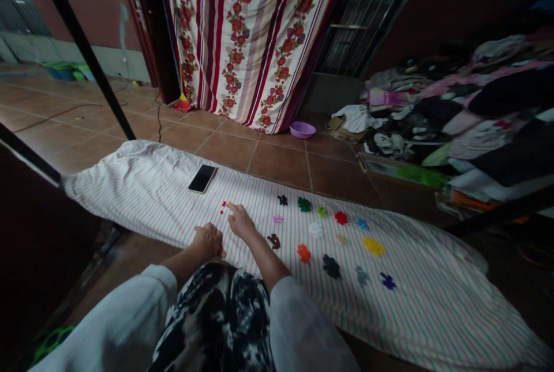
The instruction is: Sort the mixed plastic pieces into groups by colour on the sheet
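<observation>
My right hand [241,221] reaches over the striped cloth [164,205], index finger stretched out. Its fingertip touches or nearly touches a tiny yellow piece [229,203], beside small red pieces [223,204]. My left hand [209,240] rests at the cloth's near edge, fingers curled; their inside is hidden. To the right lie small piles of coloured pieces, too small to name: brown [274,240], pink [277,218], black [282,200], dark green [304,205], red [341,218], orange [303,253], yellow [374,247] and several more.
A phone [202,178] lies on the cloth, left of the pieces. Beyond, on the tiled floor [281,158], are a purple basin [302,129] and a red broom [183,104] by a flowered curtain [251,43]. Clothes [476,112] are heaped at right; dark poles [86,49] flank the cloth.
</observation>
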The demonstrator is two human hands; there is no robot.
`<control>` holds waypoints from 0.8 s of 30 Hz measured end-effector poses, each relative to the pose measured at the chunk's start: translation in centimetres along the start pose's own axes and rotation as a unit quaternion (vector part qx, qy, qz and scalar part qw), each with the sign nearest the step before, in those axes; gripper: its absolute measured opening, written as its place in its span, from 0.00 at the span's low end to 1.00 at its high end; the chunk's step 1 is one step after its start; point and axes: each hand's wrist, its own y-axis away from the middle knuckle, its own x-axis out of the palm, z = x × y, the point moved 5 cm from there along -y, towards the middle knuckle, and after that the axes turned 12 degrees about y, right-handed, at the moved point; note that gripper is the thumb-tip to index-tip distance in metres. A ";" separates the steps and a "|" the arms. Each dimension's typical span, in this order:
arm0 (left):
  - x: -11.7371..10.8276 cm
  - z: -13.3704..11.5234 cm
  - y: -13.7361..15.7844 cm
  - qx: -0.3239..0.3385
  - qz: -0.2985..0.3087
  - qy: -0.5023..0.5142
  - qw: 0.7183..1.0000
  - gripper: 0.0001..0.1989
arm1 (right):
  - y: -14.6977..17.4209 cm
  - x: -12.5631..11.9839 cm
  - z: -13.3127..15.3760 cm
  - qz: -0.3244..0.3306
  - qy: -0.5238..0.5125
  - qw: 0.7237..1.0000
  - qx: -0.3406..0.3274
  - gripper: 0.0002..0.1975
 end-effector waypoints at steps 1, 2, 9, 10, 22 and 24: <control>0.0 0.0 0.0 0.001 -0.002 0.001 1.000 0.22 | -0.2 0.1 0.1 0.017 0.013 1.000 0.011 0.26; 0.0 0.0 0.1 0.001 -0.004 0.003 1.000 0.22 | -0.4 0.3 0.2 0.032 0.024 0.999 0.024 0.28; -0.2 0.0 0.6 0.000 -0.025 0.017 1.000 0.26 | -1.7 0.5 0.2 0.073 0.056 0.991 0.099 0.34; -0.3 0.0 0.7 0.002 -0.028 0.019 0.999 0.27 | -1.9 0.5 0.1 0.079 0.059 0.989 0.107 0.35; -0.8 0.0 1.1 0.023 -0.043 0.037 0.998 0.31 | -2.3 0.7 0.3 0.081 0.076 0.985 0.136 0.28; -0.8 0.0 1.1 0.023 -0.044 0.038 0.998 0.29 | -2.3 0.8 0.2 0.072 0.072 0.985 0.138 0.27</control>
